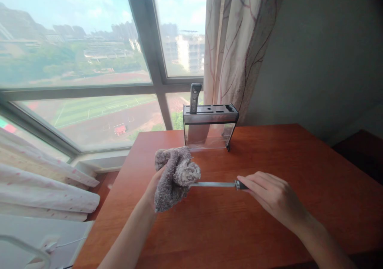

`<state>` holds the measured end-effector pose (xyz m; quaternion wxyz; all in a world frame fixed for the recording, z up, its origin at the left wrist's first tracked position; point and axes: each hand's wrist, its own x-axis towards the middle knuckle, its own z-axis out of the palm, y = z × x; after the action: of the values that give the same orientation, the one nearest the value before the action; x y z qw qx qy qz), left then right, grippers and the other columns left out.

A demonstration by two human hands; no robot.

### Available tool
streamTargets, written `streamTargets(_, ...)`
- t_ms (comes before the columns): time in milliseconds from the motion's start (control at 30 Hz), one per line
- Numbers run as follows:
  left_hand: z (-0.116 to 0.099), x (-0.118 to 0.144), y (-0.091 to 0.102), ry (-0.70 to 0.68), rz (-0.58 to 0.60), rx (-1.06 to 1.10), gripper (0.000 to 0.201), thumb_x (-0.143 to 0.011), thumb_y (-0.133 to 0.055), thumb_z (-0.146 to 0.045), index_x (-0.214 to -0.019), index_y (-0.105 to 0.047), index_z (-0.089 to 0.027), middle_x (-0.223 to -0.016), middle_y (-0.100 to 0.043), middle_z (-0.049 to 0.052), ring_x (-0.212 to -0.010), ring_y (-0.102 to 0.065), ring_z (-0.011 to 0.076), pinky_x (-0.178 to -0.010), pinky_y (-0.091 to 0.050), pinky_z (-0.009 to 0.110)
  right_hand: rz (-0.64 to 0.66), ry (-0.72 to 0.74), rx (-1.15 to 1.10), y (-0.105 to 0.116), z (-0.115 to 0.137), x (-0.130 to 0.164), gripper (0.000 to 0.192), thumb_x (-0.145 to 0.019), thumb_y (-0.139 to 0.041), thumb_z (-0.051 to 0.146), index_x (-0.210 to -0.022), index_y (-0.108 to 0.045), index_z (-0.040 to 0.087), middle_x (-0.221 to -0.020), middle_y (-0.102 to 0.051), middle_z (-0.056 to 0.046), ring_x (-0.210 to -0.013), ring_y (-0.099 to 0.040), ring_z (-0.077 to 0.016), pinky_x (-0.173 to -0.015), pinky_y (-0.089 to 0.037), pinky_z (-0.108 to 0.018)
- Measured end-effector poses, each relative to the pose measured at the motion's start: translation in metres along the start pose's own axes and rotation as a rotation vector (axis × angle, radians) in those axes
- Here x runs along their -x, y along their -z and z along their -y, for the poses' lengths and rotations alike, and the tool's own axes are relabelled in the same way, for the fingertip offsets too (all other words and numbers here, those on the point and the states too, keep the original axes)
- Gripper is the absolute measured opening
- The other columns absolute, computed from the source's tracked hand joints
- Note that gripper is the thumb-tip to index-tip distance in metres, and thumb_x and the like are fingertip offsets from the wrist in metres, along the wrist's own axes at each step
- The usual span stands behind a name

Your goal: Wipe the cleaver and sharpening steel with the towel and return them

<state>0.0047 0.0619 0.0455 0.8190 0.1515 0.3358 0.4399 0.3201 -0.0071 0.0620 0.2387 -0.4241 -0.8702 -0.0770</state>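
My right hand [271, 191] is closed on the black handle of a sharpening steel [214, 184], whose slim metal rod points left, held level above the table. A bunched grey-brown terry cloth [172, 179] wraps the rod's far end and hides its tip. My left hand [155, 183] grips this cloth, with most of its fingers covered by the folds. Beyond both hands stands a clear-sided knife block [211, 119] with a black-edged slotted top. One knife [195, 97] is in its left slot, grey handle upward, its wide blade showing through the clear wall.
The reddish-brown wooden table [239, 229] reaches to a large window [74, 61] at the back left. A patterned curtain [236, 37] hangs behind the knife block, and another curtain [42, 185] hangs at the left. A grey wall [317, 53] is at the right.
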Motion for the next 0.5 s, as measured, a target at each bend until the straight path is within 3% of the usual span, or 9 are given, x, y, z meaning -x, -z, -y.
streamTargets(100,-0.01,0.003,0.004,0.008,-0.151,-0.064,0.026,-0.086,-0.063,-0.035,-0.091,-0.069,-0.01,-0.069,-0.074,0.009,-0.059,-0.071,0.0247,-0.058,-0.06,0.034,0.006,-0.02,0.006,0.006,-0.005,0.0,0.027,-0.095,-0.052,0.016,-0.119,-0.063,0.02,-0.092,-0.071,-0.006,-0.081,-0.064,-0.0174,-0.076,-0.047,-0.032)
streamTargets(233,-0.028,0.01,0.005,-0.239,-0.352,-0.068,0.018,-0.084,-0.064,-0.025,-0.094,-0.07,-0.012,-0.07,-0.075,0.008,-0.066,-0.073,0.0251,-0.065,-0.061,0.034,0.038,-0.108,-0.005,0.011,-0.012,0.005,0.028,-0.095,-0.051,0.02,-0.12,-0.064,0.023,-0.098,-0.072,-0.008,-0.087,-0.065,-0.0198,-0.081,-0.048,-0.035)
streamTargets(367,-0.033,0.018,0.002,-0.45,-0.32,0.087,0.022,-0.085,-0.061,-0.032,-0.096,-0.071,-0.014,-0.078,-0.076,0.007,-0.083,-0.073,0.0265,-0.076,-0.06,0.036,-0.023,-0.286,-0.207,0.004,-0.007,0.012,0.025,-0.094,-0.054,0.029,-0.116,-0.064,0.024,-0.103,-0.072,-0.008,-0.092,-0.068,-0.0214,-0.082,-0.052,-0.034)
streamTargets(500,-0.008,0.023,-0.001,-0.397,-0.24,0.195,0.025,-0.081,-0.065,-0.038,-0.092,-0.072,-0.017,-0.077,-0.077,0.005,-0.089,-0.072,0.0285,-0.081,-0.059,0.039,-0.016,-0.51,-0.588,-0.015,0.026,0.006,0.026,-0.094,-0.053,0.035,-0.114,-0.064,0.023,-0.108,-0.071,-0.007,-0.099,-0.067,-0.0209,-0.086,-0.053,-0.032)
